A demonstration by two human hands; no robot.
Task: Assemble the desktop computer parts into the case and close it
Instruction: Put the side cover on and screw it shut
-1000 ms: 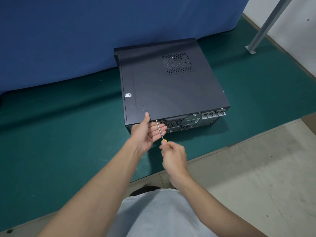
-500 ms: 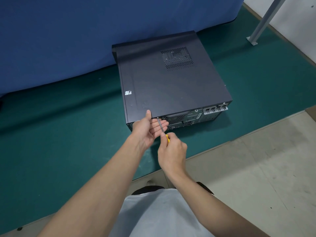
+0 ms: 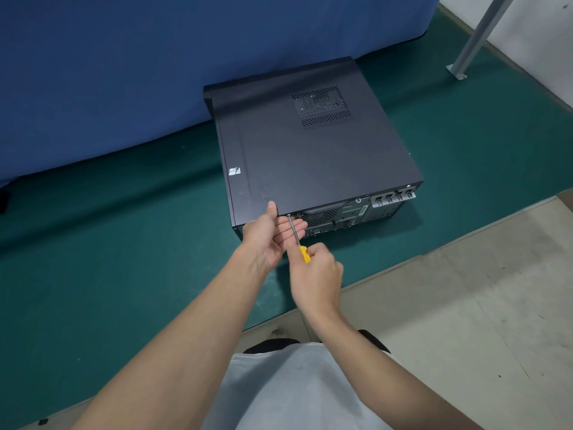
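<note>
The black computer case [image 3: 310,156] lies flat on the green mat [image 3: 124,237] with its vented side panel on top and its rear ports facing me. My left hand [image 3: 266,240] is at the near left corner of the rear. Its thumb presses on the panel's edge, and its straight fingers lie along the rear face behind the screwdriver shaft. My right hand [image 3: 316,280] grips the yellow-handled screwdriver [image 3: 303,252]. The tip sits at a screw [image 3: 288,215] just under the panel's rear edge.
A blue cloth [image 3: 124,72] hangs behind the case. A grey metal post [image 3: 474,38] is bolted to the mat at the back right beside a white wall. Bare concrete floor [image 3: 465,305] begins at the mat's near edge, where I crouch.
My right hand has moved a little closer to the case with the screwdriver and shifted on the handle, so more yellow shows. My left hand stays at the corner.
</note>
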